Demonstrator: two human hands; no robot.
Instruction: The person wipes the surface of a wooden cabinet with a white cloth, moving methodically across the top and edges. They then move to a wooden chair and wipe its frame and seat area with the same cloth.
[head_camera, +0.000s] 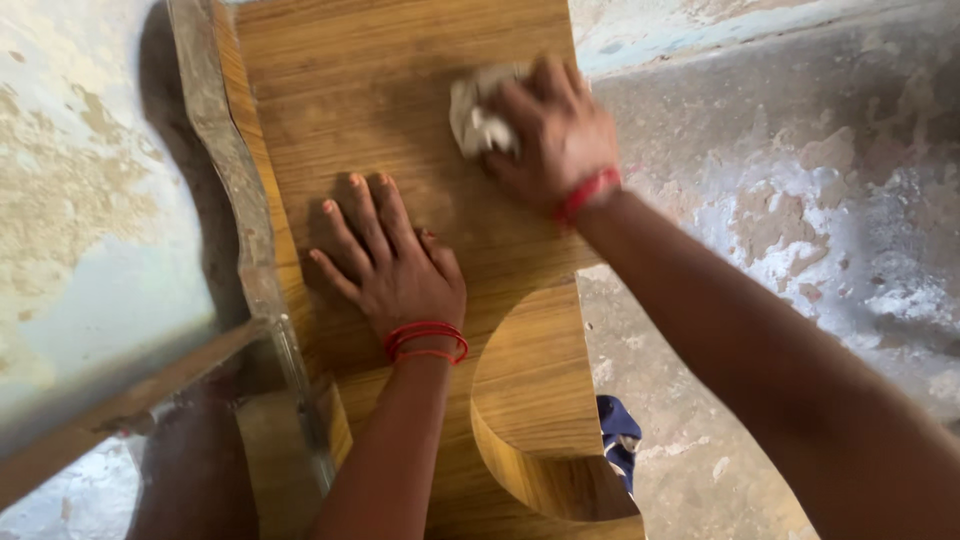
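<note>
A yellowish wood-grain panel fills the middle of the view, with a rounded cut-out in its near right edge. My left hand lies flat on the panel, fingers spread, with red thread bands at the wrist. My right hand presses a crumpled pale cloth against the panel's upper part and is blurred. A red band also circles that wrist.
A thin metal strip runs along the panel's left edge. A peeling, stained wall is on the left. Rough grey concrete floor lies to the right. A blue item shows beside the cut-out.
</note>
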